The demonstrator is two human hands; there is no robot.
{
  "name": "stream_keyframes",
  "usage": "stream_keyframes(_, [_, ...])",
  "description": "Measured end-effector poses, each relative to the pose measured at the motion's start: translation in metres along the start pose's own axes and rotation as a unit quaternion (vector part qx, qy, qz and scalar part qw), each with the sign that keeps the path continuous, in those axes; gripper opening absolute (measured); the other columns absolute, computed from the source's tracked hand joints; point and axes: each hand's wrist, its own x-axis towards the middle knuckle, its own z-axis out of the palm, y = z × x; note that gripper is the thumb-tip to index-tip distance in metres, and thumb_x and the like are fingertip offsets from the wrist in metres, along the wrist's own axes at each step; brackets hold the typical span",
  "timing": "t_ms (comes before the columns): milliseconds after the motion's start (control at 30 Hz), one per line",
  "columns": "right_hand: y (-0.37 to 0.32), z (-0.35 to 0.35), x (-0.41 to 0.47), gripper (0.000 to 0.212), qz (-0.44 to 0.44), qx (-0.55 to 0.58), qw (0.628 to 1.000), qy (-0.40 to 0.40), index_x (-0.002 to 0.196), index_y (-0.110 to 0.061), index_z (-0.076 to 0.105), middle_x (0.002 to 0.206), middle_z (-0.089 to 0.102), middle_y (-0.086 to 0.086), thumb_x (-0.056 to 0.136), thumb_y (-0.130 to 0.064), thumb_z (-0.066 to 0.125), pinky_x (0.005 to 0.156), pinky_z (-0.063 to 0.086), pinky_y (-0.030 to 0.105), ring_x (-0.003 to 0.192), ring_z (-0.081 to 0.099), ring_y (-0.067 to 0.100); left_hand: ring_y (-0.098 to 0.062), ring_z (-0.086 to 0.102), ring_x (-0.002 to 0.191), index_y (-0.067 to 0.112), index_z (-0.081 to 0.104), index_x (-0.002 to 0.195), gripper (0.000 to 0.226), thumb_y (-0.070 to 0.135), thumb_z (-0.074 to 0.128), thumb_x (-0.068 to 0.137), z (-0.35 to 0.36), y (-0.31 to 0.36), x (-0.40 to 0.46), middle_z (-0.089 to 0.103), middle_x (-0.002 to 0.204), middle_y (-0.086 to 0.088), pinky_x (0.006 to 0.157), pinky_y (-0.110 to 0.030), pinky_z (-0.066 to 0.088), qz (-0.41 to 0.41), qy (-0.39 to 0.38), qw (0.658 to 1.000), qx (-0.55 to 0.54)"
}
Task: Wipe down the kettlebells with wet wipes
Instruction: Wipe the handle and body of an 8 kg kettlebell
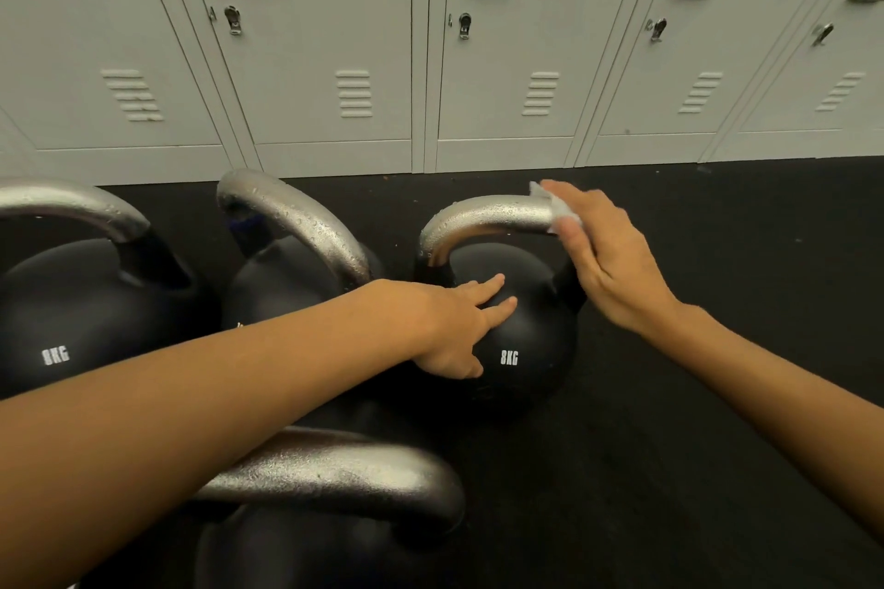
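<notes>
So the person's working on the rightmost kettlebell (519,340), the one marked 8KG, sitting on the black floor (717,397) in front of a row of grey lockers (335,62). Right hand (607,263) has its grip wrapped around a white wet wipe (555,206), pressing it onto the right end of the silver handle (488,218). Left hand (459,330) isn't grasping anything, fingers just laid flat on the black ball to steady it.

If you ask me, the way to do this bit well is to fold the wipe right around the bar and drag it along the whole arch, underside too, while that flat hand keeps the bell from rocking. The handle looks beaded with droplets, so one slow pass probably beats scrubbing.

Three more kettlebells crowd in: two to the left (71,325) (287,282) and one nearest the camera (335,517). The left forearm reaches over that near one, so getting round the bell's left side looks tight.
</notes>
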Motion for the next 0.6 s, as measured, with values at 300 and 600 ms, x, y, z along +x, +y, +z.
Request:
stream_keyframes(300, [-0.047, -0.018, 0.053, 0.042, 0.086, -0.06, 0.974, -0.203, 0.08, -0.033, 0.051, 0.076, 0.055, 0.005, 0.106, -0.04, 0.019, 0.067, 0.035, 0.035, 0.071, 0.049, 0.022, -0.027, 0.025, 0.143, 0.024, 0.003, 0.154, 0.064, 0.039, 0.035, 0.101, 0.001, -0.003, -0.004, -0.005, 0.162, -0.002, 0.11, -0.042, 0.033, 0.019, 0.054, 0.992, 0.113])
stream_keyframes(600, [-0.04, -0.032, 0.065, 0.025, 0.178, 0.035, 0.95, -0.253, 0.088, -0.019, 0.05, 0.094, 0.057, -0.001, 0.102, -0.036, 0.037, 0.081, 0.038, 0.035, 0.087, 0.05, 0.017, -0.012, 0.058, 0.072, 0.02, 0.067, 0.092, 0.026, 0.039, 0.05, 0.095, -0.047, -0.018, -0.043, 0.061, 0.074, 0.004, 0.069, -0.026, 0.046, 0.068, 0.219, 0.972, -0.059])
